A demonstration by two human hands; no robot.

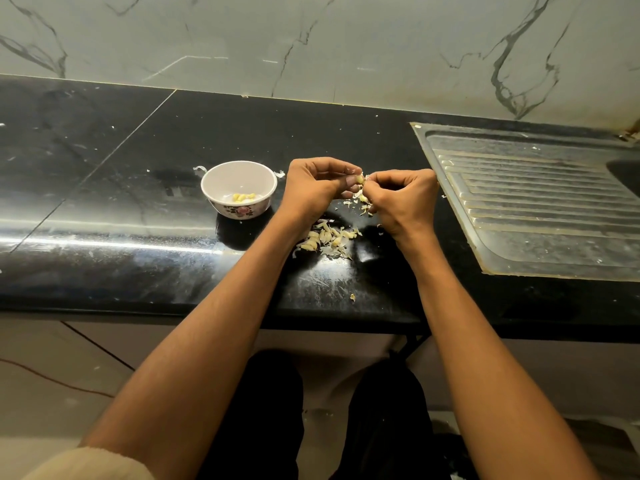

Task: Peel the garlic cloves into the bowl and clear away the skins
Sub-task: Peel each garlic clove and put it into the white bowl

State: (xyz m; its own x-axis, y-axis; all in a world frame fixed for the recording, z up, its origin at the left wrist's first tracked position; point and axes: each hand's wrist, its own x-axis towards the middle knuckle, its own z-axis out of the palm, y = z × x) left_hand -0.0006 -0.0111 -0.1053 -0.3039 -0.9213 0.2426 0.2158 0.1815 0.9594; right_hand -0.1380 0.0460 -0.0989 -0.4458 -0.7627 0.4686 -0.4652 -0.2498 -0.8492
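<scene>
Both forearms are being stretched forward from the near edge, converging toward the middle. The left hand (318,187) and right hand (403,199) are being held fingertip to fingertip, fingers curled, a garlic clove (360,179) being pinched between them

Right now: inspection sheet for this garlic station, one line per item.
Surface: black counter, scratched and flecked.
Job's things: white floral bowl holding peeled cloves; pile of cloves and skins between the wrists.
Clutter: loose skin bits near the front edge.
Grippers: left hand and right hand both pinch one garlic clove.
Cables: thin wire on the floor.
Surroundings: marble wall, steel drainboard.
</scene>
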